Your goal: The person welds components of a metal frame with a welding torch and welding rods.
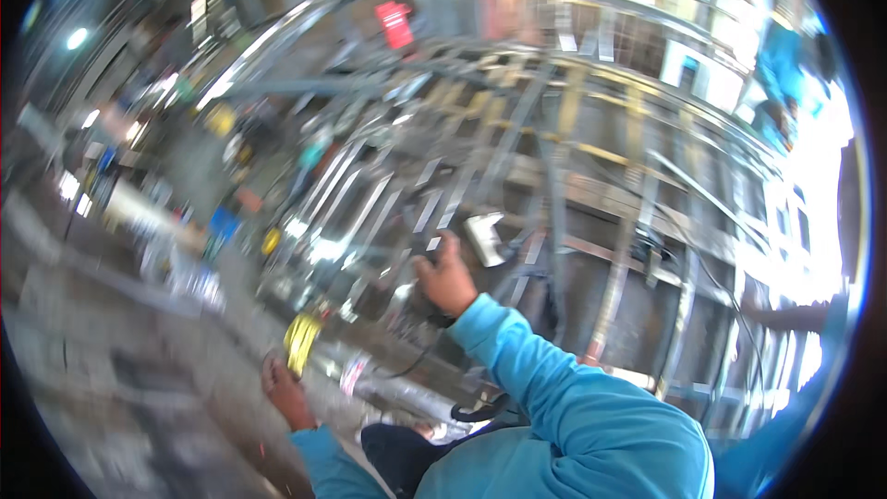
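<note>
My left hand (285, 393) is low on the left, its fingers closed against a bright yellow, dark-marked object (301, 342). Blur keeps me from telling what kind of thing that is. My right hand (448, 282) reaches forward over the metalwork near the middle, thumb to the left and fingers curled. Something dark seems to sit in its grip, too smeared to name. Just right of that hand lies a pale, angular metal piece (485, 238). Both forearms are in turquoise sleeves.
A large frame of metal bars (554, 194) stretches ahead and to the right. A dark cable (716, 282) crosses it. Red (394, 24) and blue (222, 224) objects show farther off. Another person in turquoise (781, 65) is at the far right. A clear plastic-looking roll (407, 395) lies near my body.
</note>
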A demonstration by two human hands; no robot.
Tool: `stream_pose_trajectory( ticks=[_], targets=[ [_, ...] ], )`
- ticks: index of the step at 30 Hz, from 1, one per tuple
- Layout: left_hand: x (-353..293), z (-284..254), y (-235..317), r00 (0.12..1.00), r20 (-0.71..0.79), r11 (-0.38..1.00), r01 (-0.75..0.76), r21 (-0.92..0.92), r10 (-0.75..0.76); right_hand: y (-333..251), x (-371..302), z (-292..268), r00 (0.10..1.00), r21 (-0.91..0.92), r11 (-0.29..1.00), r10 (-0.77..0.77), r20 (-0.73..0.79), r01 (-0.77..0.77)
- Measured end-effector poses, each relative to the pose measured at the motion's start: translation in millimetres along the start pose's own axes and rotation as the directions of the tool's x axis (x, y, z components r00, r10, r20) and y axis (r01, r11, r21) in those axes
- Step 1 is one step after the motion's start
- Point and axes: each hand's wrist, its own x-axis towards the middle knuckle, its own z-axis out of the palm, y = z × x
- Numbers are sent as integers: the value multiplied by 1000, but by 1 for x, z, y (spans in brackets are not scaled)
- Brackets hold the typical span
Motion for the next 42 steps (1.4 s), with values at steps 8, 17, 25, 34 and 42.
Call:
stream_pose_trajectory(
  ticks=[8, 17, 25, 34, 42],
  targets=[
    [-20, 101, 75, 825, 469, 947, -309, -92, 315, -24, -52, -127, 970, -46, 999, 7, -242, -18],
    [16, 77, 118, 628, 668, 763, -631, 139, 398, 10, -158, -176, 851, -353, 935, -169, -496, -20],
    [46, -91, 87, 687, 591, 747, -633, 202, 422, 77, -203, -105, 944, -643, 731, 1, -331, -227],
    [118, -123, 12, 691, 445, 745, -663, 74, 570, 98, -210, -87, 976, -856, 506, -106, -188, -110],
    [-51, 20, 166, 242, 553, 431, -869, -241, 797, 5, -313, -93, 976, -694, 692, -75, 205, 199]
  ],
)
